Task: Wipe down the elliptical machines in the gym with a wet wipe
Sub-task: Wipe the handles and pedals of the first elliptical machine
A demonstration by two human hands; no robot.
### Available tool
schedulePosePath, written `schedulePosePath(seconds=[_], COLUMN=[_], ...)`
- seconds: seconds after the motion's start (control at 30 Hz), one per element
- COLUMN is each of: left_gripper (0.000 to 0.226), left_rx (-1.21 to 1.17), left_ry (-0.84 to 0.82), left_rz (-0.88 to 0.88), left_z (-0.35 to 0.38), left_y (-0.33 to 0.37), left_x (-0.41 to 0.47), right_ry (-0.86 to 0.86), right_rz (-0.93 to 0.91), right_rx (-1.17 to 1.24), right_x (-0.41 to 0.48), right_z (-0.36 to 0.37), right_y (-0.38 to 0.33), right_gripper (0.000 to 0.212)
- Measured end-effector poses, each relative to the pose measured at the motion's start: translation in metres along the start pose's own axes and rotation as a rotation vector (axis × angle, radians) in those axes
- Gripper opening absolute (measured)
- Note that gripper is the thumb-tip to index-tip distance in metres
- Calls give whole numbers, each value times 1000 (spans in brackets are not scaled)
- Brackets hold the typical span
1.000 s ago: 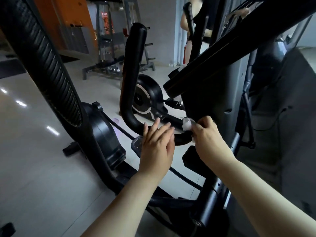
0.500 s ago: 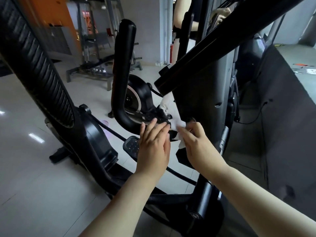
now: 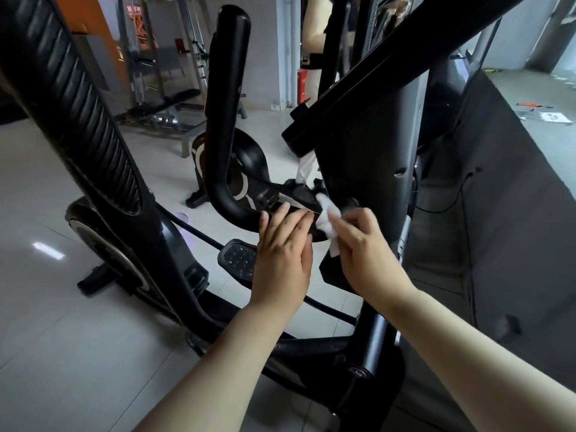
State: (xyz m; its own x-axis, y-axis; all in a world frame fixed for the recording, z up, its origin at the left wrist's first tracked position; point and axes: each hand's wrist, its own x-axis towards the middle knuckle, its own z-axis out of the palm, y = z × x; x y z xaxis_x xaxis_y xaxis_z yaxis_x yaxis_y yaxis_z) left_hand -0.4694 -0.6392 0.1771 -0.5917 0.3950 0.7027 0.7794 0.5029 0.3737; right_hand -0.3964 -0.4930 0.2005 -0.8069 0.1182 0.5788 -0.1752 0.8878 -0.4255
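1. The left hand (image 3: 282, 260) lay flat, fingers straight, on the low bend of the black bar (image 3: 227, 120) of the elliptical (image 3: 367, 157).
2. The right hand (image 3: 364, 254) pinched a crumpled white wipe (image 3: 327, 219) at the bar's end, just beside the left fingertips.
3. A studded pedal (image 3: 238, 258) sat just below the left hand, over the shiny pale floor (image 3: 46, 322).

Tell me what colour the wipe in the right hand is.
White. The wet wipe, pinched by the right hand, shows clearly against the black handlebar in the head view.
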Motion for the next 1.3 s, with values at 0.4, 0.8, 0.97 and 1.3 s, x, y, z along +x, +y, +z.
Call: schedulePosePath(seconds=[0.4, 0.8, 0.97, 1.3], left_gripper=[46, 56, 57, 60], left_rx=[-67, -80, -79, -34], left_ry=[-15, -3, -14, -50], left_rz=[5, -96, -126, -156], left_z=[4, 8, 11, 5], left_y=[-2, 14, 23, 27], left_x=[-10, -26, -36, -39], right_ry=[47, -24, 119, 69], right_rz=[19, -156, 227, 142], right_rx=[-55, 59, 223, 253], right_x=[3, -13, 7, 3], right_z=[3, 7, -4, -5], right_y=[2, 2, 20, 21], right_gripper=[49, 40, 47, 49])
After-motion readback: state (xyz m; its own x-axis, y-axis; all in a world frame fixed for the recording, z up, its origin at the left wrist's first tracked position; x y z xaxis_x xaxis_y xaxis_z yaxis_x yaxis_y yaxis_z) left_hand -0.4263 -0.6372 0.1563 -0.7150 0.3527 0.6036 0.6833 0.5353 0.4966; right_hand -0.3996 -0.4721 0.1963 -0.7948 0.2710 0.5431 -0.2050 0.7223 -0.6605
